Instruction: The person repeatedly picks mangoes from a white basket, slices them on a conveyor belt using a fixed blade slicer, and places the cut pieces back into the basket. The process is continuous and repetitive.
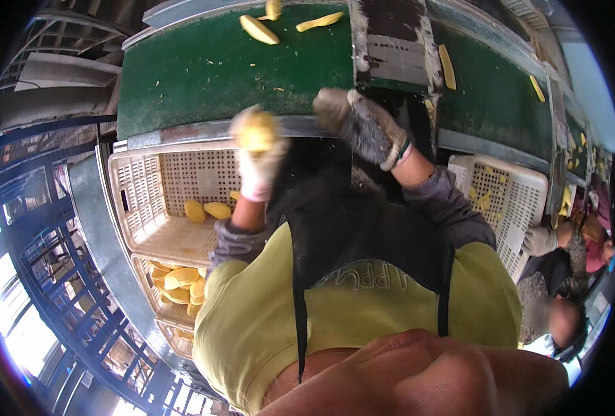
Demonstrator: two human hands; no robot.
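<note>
My left hand (258, 156), in a pale glove and blurred, is raised at the belt's near edge, above the right side of a cream plastic crate. It is closed on a yellow piece of produce (257, 131), perhaps peeled fruit. My right hand (367, 125), in a dirty grey knitted glove, is bent at the near edge of the green conveyor belt (208, 73); blur hides whether it holds anything. Long yellow slices (259, 29) lie on the far part of the belt. The cream crate (201, 169) below my left hand holds a few yellow pieces (217, 210).
A crate full of yellow pieces (180, 281) stands behind it. At the right are another crate (515, 203), a second green belt section (489, 93) and a co-worker's gloved hand (540, 241). A metal divider (395, 49) crosses between the belt sections.
</note>
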